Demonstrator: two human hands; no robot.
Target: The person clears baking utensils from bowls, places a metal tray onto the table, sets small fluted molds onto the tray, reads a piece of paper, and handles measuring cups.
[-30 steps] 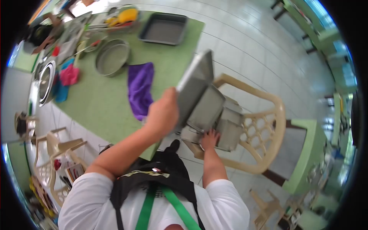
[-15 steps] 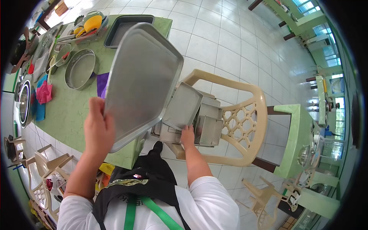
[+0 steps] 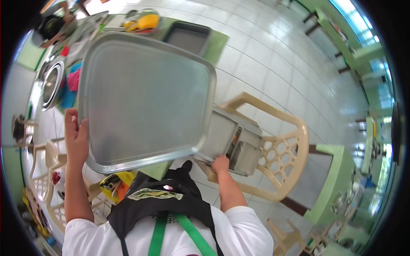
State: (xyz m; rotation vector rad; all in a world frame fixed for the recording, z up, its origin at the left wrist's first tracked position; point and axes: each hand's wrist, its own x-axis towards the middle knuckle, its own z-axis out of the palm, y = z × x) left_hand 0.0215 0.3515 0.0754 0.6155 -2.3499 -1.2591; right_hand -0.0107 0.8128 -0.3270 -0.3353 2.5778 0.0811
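Note:
My left hand [image 3: 77, 137] grips the left rim of a large grey metal baking tray [image 3: 147, 102]. The tray is raised and tilted, its broad inner face toward me, and it hides much of the table behind it. My right hand [image 3: 221, 164] is closed on the near edge of a smaller flat baking pan [image 3: 218, 132], which lies on the beige plastic chair. Beside that pan, a rectangular loaf pan [image 3: 245, 158] and other metal pans are stacked on the seat. The large tray covers part of this stack.
A green table [image 3: 217, 45] bears a dark rectangular pan [image 3: 186, 37], yellow utensils [image 3: 147, 22] and nested bowls [image 3: 52, 85]. The chair's lattice back [image 3: 282, 160] stands right of the stack. Another green table [image 3: 331, 170] is beyond it. A yellow bag [image 3: 114, 187] sits low on the left.
The large tray has swung left and turned its face more fully toward me, covering more of the table. My right hand stays at the pan on the chair. The view has shifted.

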